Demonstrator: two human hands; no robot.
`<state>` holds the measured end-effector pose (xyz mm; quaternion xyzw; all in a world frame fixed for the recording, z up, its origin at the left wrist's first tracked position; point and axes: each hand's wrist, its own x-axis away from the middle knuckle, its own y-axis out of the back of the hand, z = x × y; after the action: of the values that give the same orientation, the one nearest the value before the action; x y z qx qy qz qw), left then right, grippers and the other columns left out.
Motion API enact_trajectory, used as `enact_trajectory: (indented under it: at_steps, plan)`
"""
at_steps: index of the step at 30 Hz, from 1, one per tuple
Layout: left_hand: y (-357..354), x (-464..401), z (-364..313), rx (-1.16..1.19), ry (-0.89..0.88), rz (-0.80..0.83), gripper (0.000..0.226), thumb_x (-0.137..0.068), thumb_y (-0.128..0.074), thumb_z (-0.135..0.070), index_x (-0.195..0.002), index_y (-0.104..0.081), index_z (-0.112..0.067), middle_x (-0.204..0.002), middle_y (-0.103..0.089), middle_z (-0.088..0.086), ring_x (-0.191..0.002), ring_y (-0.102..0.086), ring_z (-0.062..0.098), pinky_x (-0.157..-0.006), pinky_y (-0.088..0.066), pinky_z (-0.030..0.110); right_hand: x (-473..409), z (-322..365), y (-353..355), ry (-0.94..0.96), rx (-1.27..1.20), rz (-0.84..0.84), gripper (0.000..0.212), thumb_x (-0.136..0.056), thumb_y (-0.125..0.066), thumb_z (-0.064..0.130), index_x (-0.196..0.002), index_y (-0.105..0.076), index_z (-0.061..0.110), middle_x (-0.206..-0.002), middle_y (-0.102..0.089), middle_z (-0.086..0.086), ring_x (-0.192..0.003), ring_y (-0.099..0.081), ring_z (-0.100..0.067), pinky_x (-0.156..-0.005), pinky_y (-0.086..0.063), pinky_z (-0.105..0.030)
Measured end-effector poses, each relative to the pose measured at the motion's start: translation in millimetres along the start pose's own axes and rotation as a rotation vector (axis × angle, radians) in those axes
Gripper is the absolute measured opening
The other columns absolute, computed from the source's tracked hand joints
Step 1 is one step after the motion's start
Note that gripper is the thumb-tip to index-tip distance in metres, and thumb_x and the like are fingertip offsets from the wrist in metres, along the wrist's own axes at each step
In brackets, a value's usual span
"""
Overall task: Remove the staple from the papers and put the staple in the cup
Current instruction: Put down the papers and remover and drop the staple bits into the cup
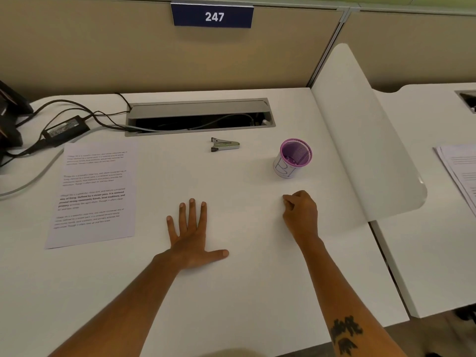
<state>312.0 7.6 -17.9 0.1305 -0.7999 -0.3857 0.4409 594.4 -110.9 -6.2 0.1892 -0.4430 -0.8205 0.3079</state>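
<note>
An office cubicle — beyond the hands [190,235] a tan partition [128,52] carries a blue plate [213,16] numbered 247. The white desk [231,292] has a cable tray [201,117] sunk into it ahead of the hands, with cords and a power brick [65,128] off to their left. Right of the hands, a white divider [360,140] sets off a second desk [438,202] — papers [461,171] lie on it.

Your desk [231,292] is plain white. The mesh cup [293,158] shows purple with a white label marked in dark letters. The staple remover [224,144] is silver with black tips. White papers [94,193] carry black print; the sign [212,17] is navy with white digits.
</note>
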Motion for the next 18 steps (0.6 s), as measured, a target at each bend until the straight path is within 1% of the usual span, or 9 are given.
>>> enact_trajectory:
  at_steps: [2,5,8,10,13,18]
  plan:
    - [0,0,-1,-0.003,0.001,0.002,0.149,-0.057,-0.044,-0.106,-0.145,0.053,-0.032,-0.147,0.067,-0.002,-0.138,0.06,0.027,-0.116,0.031,0.063,-1,-1,1,-0.02,-0.013,-0.013,0.02,-0.096,-0.065,-0.001,-0.11,-0.08,0.001,-0.1,-0.073,-0.015,-0.09,-0.069,-0.031,-0.078,-0.044,-0.026]
    - [1,0,-1,0.002,0.004,0.005,0.149,-0.057,-0.044,-0.105,-0.145,0.052,-0.032,-0.148,0.066,-0.001,-0.14,0.059,0.028,-0.117,0.03,0.064,-2,-2,3,-0.056,-0.062,-0.023,0.018,-0.093,-0.071,0.001,-0.108,-0.081,0.003,-0.105,-0.076,-0.013,-0.094,-0.071,-0.028,-0.083,-0.049,-0.026]
    - [1,0,-1,-0.002,0.008,0.008,0.149,-0.059,-0.045,-0.104,-0.145,0.052,-0.032,-0.149,0.065,0.0,-0.141,0.058,0.029,-0.118,0.029,0.065,-5,0,4,-0.056,-0.087,0.0,0.015,-0.09,-0.076,0.006,-0.104,-0.081,0.005,-0.103,-0.076,-0.011,-0.092,-0.071,-0.025,-0.086,-0.055,-0.03]
    - [1,0,-2,-0.008,0.01,0.008,0.149,-0.06,-0.046,-0.104,-0.146,0.051,-0.031,-0.149,0.066,0.0,-0.141,0.058,0.029,-0.118,0.029,0.065,-8,1,4,-0.046,-0.078,0.007,0.013,-0.089,-0.079,0.011,-0.1,-0.081,0.005,-0.099,-0.075,-0.01,-0.089,-0.07,-0.024,-0.085,-0.057,-0.034]
    - [1,1,-2,-0.007,0.008,0.011,0.149,-0.062,-0.048,-0.103,-0.146,0.051,-0.031,-0.149,0.066,0.0,-0.141,0.057,0.03,-0.117,0.029,0.064,-10,4,1,-0.032,-0.05,0.001,0.01,-0.09,-0.079,0.011,-0.095,-0.081,0.003,-0.095,-0.075,-0.011,-0.084,-0.069,-0.026,-0.08,-0.055,-0.034]
    - [2,1,-2,-0.01,0.007,0.014,0.149,-0.063,-0.049,-0.102,-0.146,0.051,-0.03,-0.148,0.066,0.001,-0.141,0.057,0.029,-0.119,0.028,0.065,-13,8,-4,-0.006,0.035,0.015,0.008,-0.093,-0.073,0.003,-0.093,-0.08,0.0,-0.093,-0.075,-0.015,-0.084,-0.069,-0.03,-0.076,-0.05,-0.03]
